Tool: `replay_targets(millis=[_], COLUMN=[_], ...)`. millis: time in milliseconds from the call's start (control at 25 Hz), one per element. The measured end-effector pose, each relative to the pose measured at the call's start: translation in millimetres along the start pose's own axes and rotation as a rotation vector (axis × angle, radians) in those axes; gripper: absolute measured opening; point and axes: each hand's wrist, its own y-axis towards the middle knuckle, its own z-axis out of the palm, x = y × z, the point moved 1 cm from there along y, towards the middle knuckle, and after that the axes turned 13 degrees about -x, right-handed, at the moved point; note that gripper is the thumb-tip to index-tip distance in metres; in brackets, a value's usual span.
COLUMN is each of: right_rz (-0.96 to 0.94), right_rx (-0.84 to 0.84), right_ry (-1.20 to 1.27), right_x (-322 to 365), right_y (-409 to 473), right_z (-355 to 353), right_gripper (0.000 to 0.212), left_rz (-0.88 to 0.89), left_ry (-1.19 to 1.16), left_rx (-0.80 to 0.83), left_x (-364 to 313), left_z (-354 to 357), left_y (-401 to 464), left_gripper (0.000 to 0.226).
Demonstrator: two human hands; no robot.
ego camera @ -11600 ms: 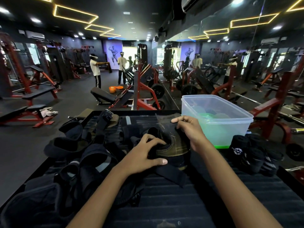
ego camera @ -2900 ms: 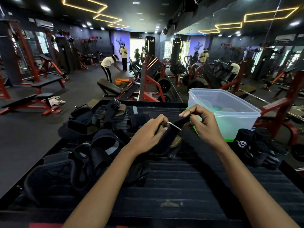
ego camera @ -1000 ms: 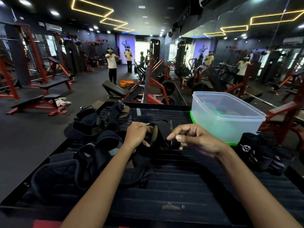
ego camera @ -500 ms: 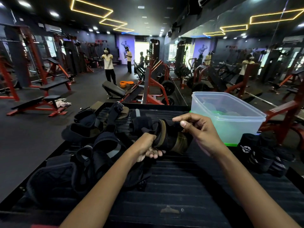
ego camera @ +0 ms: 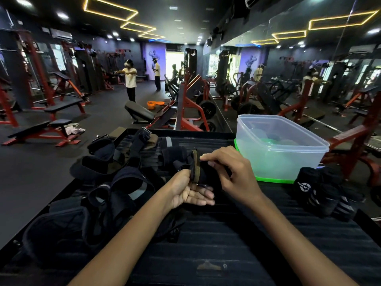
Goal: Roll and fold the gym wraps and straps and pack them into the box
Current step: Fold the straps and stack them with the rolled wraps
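- Your right hand (ego camera: 237, 174) pinches the top edge of the rolled strap (ego camera: 195, 169), thumb and forefinger closed on it, just left of the clear plastic box (ego camera: 288, 162).
- Your left hand (ego camera: 188, 191) lies palm-up under the roll, fingers relaxed and nearly straight; its thumb side touches the strap, but it grips nothing that I can confirm.
- Change noted: half a second ago your left hand's fingers were curled beneath the roll and the bundle sat higher; it now hangs lower, closer to the counter (ego camera: 226, 244), and looks tighter.
- Judgement: rolling of this strap appears close to finished; securing the loose end and moving it to the box likely remain.
- The box stands open on its green lid; its contents are unclear through the wall.
- Loose wraps and straps (ego camera: 115, 182) lie heaped well left of the box; rolled wraps (ego camera: 321, 193) sit just right of it, unpacked.
- Risk: a single pinch may let the roll spring open.
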Motion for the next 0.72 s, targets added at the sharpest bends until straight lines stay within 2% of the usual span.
replay_targets(millis=[200,320,440,520,720], right_rz=[-0.131,-0.090,0.083,0.103,0.125], right_rx=[0.001,-0.044,-0.061,-0.035,-0.101], right_ry=[-0.121,-0.220,-0.078,-0.019,0.077], right_x=[2.6,11.1,12.5,10.2,3.7], right_y=[-6.8,-9.4,-11.2,-12.0,-4.6], right_z=[3.1,6.9,11.5,12.0,1.0], right_gripper=[0.023,0.026,0.040,0.048,0.049], left_rz=[0.128,0.259,0.371,0.398,0.359], left_ry=[-0.131,-0.275,-0.348,-0.328,-0.252], left_rx=[-0.069,-0.103,-0.065,-0.006,0.114], left_x=[-3.6,-6.8,-7.7,-5.7,0.3], left_z=[-3.0,-4.5,-2.1,2.3,-0.5], left_y=[-1.4,0.2,-1.6,-0.7,5.5], left_gripper=[0.048,0.041,0.035,0.033,0.021])
